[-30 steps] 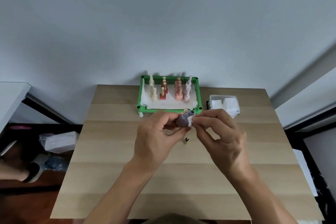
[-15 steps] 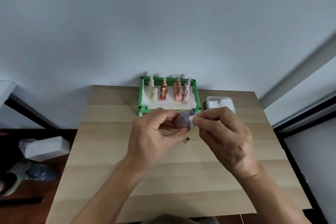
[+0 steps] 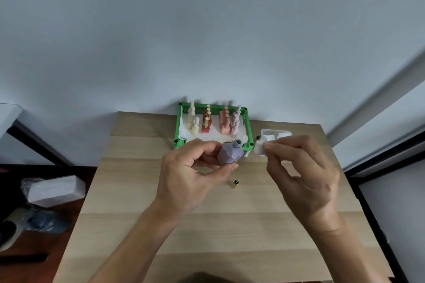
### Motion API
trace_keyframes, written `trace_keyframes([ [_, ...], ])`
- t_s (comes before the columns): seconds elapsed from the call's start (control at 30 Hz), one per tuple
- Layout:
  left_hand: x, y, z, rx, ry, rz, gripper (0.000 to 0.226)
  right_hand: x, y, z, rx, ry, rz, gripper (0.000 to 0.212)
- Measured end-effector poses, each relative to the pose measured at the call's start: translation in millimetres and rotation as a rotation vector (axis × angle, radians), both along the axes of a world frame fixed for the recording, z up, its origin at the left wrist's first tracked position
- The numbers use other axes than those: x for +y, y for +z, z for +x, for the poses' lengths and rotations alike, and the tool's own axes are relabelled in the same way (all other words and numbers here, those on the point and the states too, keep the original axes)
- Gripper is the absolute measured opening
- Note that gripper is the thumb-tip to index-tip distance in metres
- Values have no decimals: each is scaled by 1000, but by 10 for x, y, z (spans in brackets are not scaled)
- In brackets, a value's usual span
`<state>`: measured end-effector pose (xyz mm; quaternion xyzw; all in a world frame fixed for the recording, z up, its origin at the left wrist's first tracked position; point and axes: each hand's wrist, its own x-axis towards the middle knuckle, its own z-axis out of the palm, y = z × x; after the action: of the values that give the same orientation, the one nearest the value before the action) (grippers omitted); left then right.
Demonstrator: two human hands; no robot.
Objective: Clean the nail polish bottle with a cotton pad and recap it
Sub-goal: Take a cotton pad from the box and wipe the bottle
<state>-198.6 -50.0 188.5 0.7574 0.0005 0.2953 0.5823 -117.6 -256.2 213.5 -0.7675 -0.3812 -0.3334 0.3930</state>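
Observation:
My left hand (image 3: 193,174) holds a lilac nail polish bottle (image 3: 230,153) above the wooden table (image 3: 207,225), its open neck pointing up and to the right. My right hand (image 3: 303,174) pinches a white cotton pad (image 3: 259,149) between thumb and fingers, a short way right of the bottle and not touching it. The bottle's cap with its brush (image 3: 234,183) lies on the table below the bottle, between my hands.
A green tray (image 3: 176,131) with several nail polish bottles stands at the table's far edge. A clear box of cotton pads (image 3: 266,133) sits to its right, partly behind my right hand. A wrapped white pack (image 3: 55,189) lies on the floor to the left.
My right hand has pulled the cotton pad away from the bottle neck to the right. The left hand still holds the bottle in about the same place.

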Motion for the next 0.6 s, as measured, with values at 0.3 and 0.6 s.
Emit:
trace_keyframes([
  [0.3, -49, 47, -25, 24, -83, -105, 25, 118, -85, -72, -32, 150, -62, 28],
  [0.6, -4, 21, -95, 13, -174, -226, 32, 32, -117, 68, 27, 73, -143, 19],
])
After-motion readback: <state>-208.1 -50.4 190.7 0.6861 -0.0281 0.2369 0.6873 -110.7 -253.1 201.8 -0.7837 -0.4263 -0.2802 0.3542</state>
